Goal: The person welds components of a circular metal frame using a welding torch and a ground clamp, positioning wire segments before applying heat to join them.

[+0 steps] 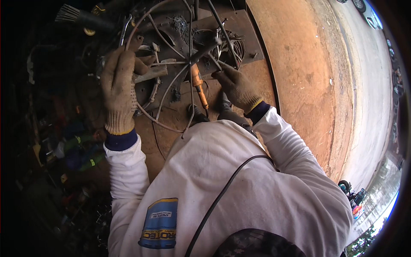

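Observation:
A round metal frame (165,96) of bent rods, with curved spokes meeting at a dark hub, stands in front of me. A thick dark tube (205,50) juts from the hub toward the right. My left hand (120,79), in a knitted work glove, has its fingers curled round the frame's left rim. My gloved right hand (239,89) pinches a thin metal rod (215,62) right of the hub; whether the rod belongs to the frame I cannot tell. Below the hub, partly behind the spokes, is an orange power tool (198,83) with a cord.
Under the frame lies a dark metal plate (244,32) with scraps and a coil of wire (236,47). A wrench (125,29) and a wire brush (68,13) are at the upper left. Brown paving (308,85) stretches to the right. Dim clutter fills the left.

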